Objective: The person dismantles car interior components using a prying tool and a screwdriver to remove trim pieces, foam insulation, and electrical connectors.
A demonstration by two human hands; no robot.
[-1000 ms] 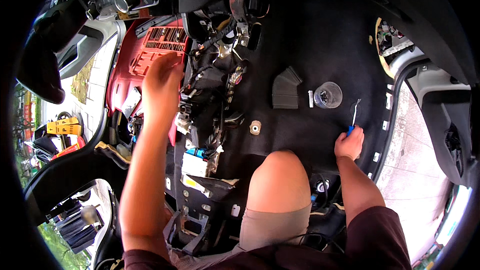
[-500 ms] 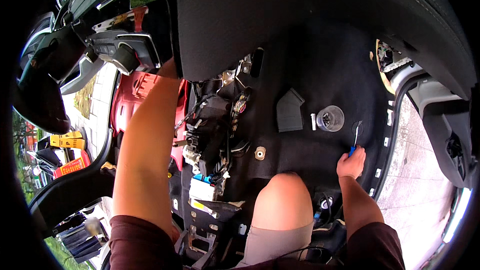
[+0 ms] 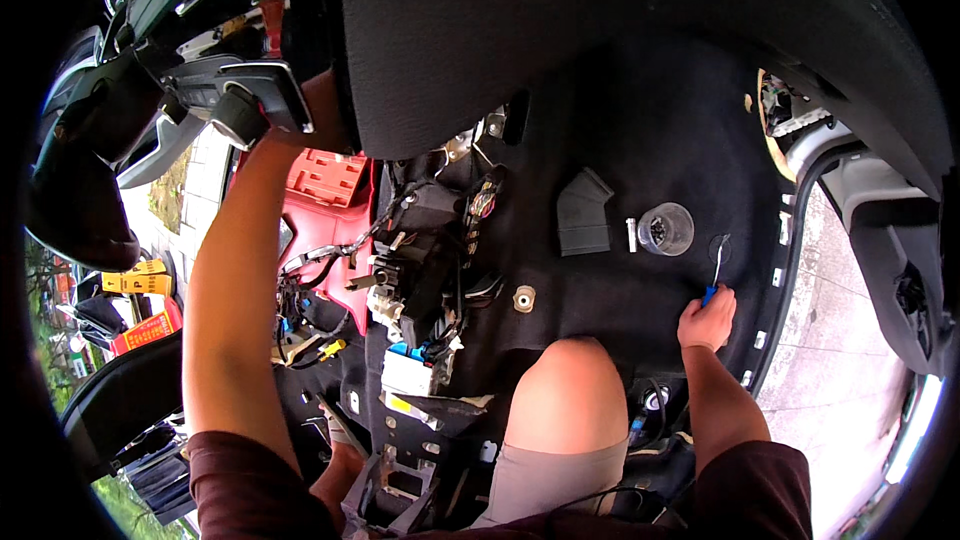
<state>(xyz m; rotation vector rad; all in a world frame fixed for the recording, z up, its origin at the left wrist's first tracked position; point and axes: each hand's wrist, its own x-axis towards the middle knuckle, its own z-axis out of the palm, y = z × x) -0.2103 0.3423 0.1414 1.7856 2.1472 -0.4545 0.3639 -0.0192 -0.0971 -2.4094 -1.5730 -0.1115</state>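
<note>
My right hand (image 3: 708,318) rests low on the black carpeted floor (image 3: 650,150), closed around a blue-handled tool (image 3: 712,290). Its slim metal shaft points away from me, toward a thin ring-shaped outline in the carpet. The tool's exact kind is too small to tell. My left arm reaches up to the dashboard's centre. There, my left hand (image 3: 318,105) is in shadow beside the control panel with a round black knob (image 3: 240,118), and its fingers are hidden. Left of the tool stand a clear plastic cup (image 3: 668,230) holding small dark pieces and a short white piece (image 3: 632,235).
An angled black duct piece (image 3: 584,212) lies on the carpet. Exposed wiring and brackets (image 3: 420,340) run down the middle. Beyond them is a red plastic case (image 3: 325,180). The padded dashboard (image 3: 560,10) overhangs the floor, and my bare knee (image 3: 568,390) is between my arms.
My left arm has shifted left, exposing more of the red case and wiring. The view has moved slightly. My right hand keeps its hold on the tool in nearly the same place.
</note>
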